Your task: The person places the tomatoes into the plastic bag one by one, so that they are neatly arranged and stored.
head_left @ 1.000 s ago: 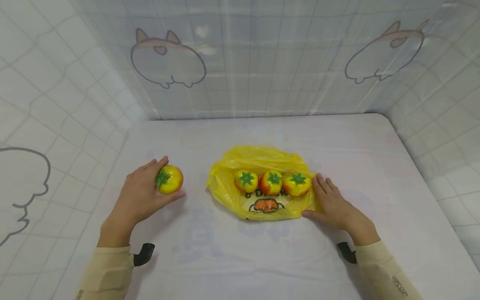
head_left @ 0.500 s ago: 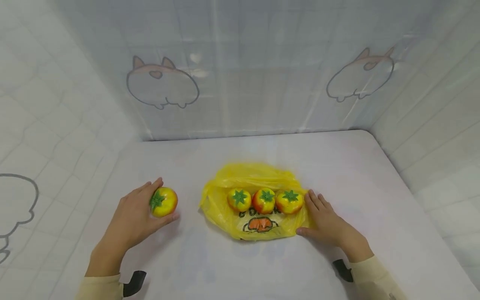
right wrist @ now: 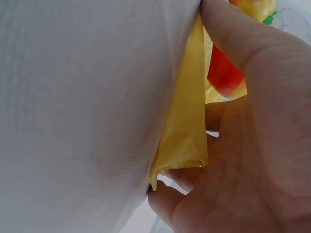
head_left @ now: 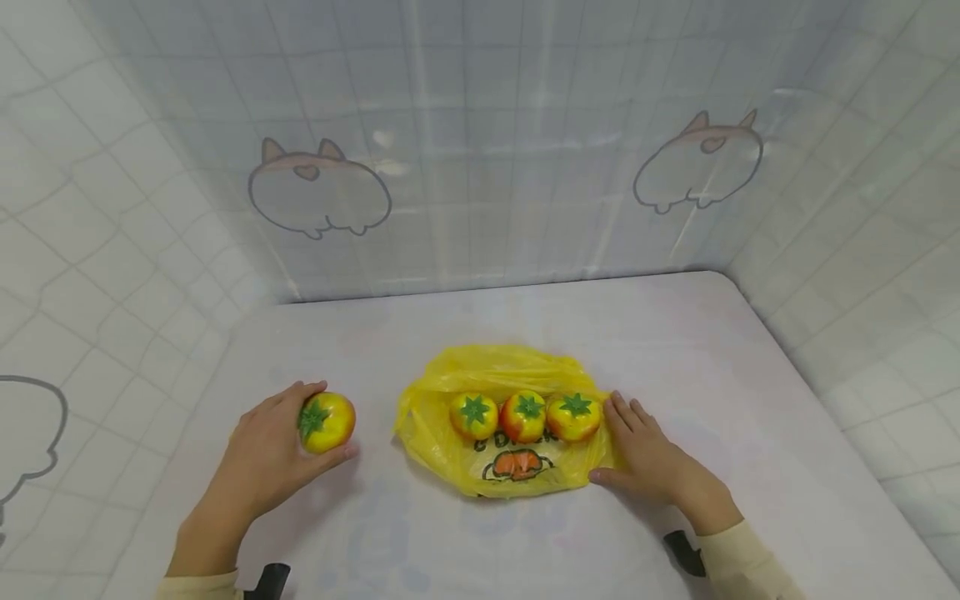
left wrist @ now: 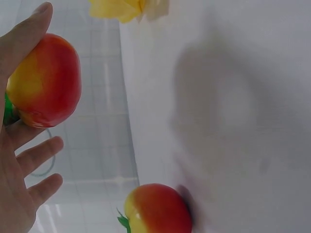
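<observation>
Showing yellow on one side and red on the other, a tomato (head_left: 330,423) was held in the left hand (head_left: 258,467), gripped between the thumb and the fingers, with its green leafy top turned toward the palm. In the left wrist view it was shown raised off the table (head_left: 675,333), with a soft shadow cast below. A second tomato (left wrist: 160,211) was also caught in that view, set on the table near the fingers; in the head view it could not be made out.

Across the middle of the table a yellow plastic bag (head_left: 502,367) was spread, well apart from the held tomato. Three more were lined up on it, side by side — a left tomato (head_left: 475,417), a middle tomato (head_left: 522,417) and a right tomato (head_left: 573,417), all with green tops facing up. Printed letters were partly covered by them. The bag's right end was touched by the right hand (head_left: 656,462) — unclenched, its fingers laid out straight and its thumb spread toward the near corner.

Beyond the table, two animal outlines were printed on a grid-patterned wall (head_left: 487,167).
</observation>
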A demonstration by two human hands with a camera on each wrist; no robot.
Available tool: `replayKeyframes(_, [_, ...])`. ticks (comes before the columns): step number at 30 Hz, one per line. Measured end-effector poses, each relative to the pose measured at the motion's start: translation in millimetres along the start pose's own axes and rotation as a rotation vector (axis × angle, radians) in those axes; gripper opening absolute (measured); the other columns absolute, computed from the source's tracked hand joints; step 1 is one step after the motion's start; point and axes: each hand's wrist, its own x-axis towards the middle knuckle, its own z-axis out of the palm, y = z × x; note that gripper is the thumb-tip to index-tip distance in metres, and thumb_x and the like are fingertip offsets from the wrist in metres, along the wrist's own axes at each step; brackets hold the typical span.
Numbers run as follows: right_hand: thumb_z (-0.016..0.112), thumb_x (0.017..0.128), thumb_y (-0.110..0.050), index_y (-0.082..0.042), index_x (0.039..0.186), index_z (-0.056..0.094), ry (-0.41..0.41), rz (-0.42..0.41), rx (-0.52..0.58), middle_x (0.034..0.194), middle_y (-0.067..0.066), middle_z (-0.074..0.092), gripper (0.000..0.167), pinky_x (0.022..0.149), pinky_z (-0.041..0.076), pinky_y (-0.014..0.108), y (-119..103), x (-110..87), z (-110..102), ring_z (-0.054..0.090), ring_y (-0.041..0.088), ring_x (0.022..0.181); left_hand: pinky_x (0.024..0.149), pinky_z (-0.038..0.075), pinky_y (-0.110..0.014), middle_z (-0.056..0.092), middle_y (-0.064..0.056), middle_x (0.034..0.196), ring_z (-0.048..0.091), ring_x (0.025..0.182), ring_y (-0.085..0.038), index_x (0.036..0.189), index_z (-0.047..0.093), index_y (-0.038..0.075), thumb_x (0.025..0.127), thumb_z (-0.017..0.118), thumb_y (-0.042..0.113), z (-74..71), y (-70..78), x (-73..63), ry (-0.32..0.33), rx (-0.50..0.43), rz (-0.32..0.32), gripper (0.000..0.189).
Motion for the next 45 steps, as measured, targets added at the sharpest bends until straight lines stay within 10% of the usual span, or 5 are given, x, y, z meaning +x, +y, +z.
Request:
replayKeyframes(23, [0.068, 0.091, -0.061, 0.010, 0.158, 0.022, 0.007, -0.011, 0.004, 0.167, 0.030, 0.013, 0.108, 0.120, 0.021, 0.068, -3.6, -2.1, -2.7, 0.015, 0.055, 0.151, 0.115, 0.032, -0.068, 0.055, -0.013, 0.149, 0.046, 0.140, -0.040, 0.145, 0.053, 0.013, 0.075, 0.079, 0.070, 12.5, 57.9, 29.0, -0.096, -0.025, 0.173, 0.094])
replayKeyframes(45, [0.068, 0.090, -0.062, 0.008, 0.160, 0.020, 0.006, 0.017, 0.005, 0.168, 0.028, 0.011, 0.110, 0.120, 0.019, 0.068, 1.3, 0.0, 2.1, 0.013, 0.055, 0.152, 0.108, 0.047, -0.050, 0.059, 0.003, 0.132, 0.057, 0.121, -0.022, 0.152, 0.050, 0.017, 0.076, 0.084, 0.064, 46.9, 112.0, 33.5, -0.152, -0.114, 0.403, 0.095])
